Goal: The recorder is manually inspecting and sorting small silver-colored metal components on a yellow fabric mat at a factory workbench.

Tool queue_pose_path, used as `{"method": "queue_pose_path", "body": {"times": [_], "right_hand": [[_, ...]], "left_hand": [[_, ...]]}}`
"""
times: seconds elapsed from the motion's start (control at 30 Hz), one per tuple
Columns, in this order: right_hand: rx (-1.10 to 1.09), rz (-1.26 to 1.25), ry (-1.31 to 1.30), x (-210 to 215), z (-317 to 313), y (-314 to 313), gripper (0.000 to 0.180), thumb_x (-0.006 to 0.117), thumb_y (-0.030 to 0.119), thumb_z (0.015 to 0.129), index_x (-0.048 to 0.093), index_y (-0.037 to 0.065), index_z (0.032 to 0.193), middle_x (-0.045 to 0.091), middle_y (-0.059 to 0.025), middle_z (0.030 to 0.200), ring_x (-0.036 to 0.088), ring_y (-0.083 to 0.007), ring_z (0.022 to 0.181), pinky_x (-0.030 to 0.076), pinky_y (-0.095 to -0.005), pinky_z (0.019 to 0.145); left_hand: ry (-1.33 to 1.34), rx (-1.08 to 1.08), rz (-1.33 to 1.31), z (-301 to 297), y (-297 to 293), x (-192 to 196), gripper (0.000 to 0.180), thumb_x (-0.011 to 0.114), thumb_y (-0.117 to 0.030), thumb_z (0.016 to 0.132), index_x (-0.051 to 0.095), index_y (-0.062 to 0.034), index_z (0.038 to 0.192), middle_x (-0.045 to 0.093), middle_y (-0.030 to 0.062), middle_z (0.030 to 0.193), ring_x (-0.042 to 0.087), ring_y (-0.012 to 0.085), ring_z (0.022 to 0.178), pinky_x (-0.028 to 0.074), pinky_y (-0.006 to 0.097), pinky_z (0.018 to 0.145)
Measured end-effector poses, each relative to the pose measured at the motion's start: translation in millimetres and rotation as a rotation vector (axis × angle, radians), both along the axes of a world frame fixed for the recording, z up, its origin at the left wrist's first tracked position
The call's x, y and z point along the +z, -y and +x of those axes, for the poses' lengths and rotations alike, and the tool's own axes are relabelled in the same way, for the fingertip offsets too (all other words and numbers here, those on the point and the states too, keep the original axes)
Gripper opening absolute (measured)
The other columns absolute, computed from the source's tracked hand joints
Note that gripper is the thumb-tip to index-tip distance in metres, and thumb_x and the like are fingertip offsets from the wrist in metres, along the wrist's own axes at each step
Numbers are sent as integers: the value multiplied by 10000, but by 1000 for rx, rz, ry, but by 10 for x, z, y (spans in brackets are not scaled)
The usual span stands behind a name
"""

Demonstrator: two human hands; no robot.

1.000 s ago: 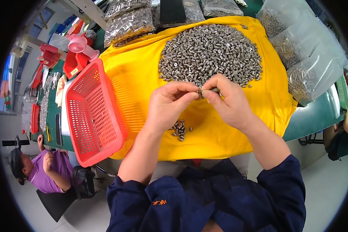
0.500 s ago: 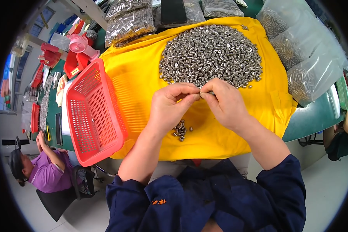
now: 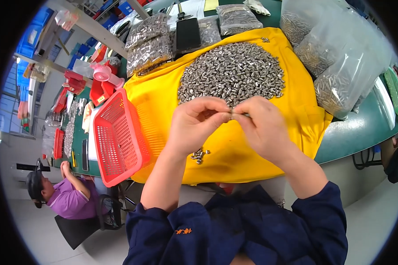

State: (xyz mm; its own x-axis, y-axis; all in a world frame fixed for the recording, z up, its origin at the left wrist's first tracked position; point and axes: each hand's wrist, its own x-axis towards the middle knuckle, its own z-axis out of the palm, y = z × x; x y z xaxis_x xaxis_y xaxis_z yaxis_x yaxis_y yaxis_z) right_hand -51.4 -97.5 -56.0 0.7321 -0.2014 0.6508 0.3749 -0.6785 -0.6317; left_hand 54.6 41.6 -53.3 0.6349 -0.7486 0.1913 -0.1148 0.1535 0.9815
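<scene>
In front of me, my left hand (image 3: 194, 126) and my right hand (image 3: 263, 130) meet over a yellow cloth (image 3: 239, 163). Both are pinched closed, thumb against forefinger, on one tiny metal piece (image 3: 231, 115) that the fingertips mostly cover. The right hand is slightly blurred. Just beyond the fingers spreads a large heap of short silvery metal cylinders (image 3: 234, 70), some showing a hole in the end. A few similar metal cylinders (image 3: 199, 155) lie on the cloth nearer to me, beside my left wrist.
Left of the cloth, a red perforated basket (image 3: 119, 137) stands tilted. Bags of metal parts (image 3: 150, 48) and a black phone-like slab (image 3: 188, 34) lie at the back; more clear bags (image 3: 336, 92) stand right. A pink fan (image 3: 104, 74) and a seated person in purple (image 3: 70, 198) are left.
My view has shifted, so the basket and table appear further right and lower. Both hands stay pinched together at the fingertips, and the right hand has turned slightly.
</scene>
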Motion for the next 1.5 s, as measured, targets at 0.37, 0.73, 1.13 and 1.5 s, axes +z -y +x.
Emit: {"method": "queue_pose_path", "body": {"times": [0.37,0.73,1.13,1.5], "right_hand": [[-267,245,-102,-326,-632,766,71,590,11,768,537,20,816,556,-103,709,545,-224,610,426,-292,551],[-225,145,-39,-397,-583,815,79,591,4,746,539,12,806,551,-120,704,540,-270,620,426,-329,550],[-14,201,-234,-86,-218,201,47,545,16,802,534,9,847,568,-81,737,556,-154,610,447,-244,572],[81,335,-285,-344,543,-317,81,554,77,813,536,20,868,579,-86,696,522,-124,546,418,-250,521]], "left_hand": [[786,130,484,617,1768,45,151,590,-129,737,637,-59,862,647,87,807,620,206,739,476,301,684],[652,287,293,815,1557,175,248,610,-182,792,622,-82,1019,651,54,877,603,110,775,461,233,700],[564,367,638,355,-618,-508,148,604,-94,755,638,-25,881,624,126,822,607,243,733,476,299,686],[736,266,662,420,-352,-584,131,632,-119,722,626,-50,834,591,135,820,578,305,774,465,363,700]]}}
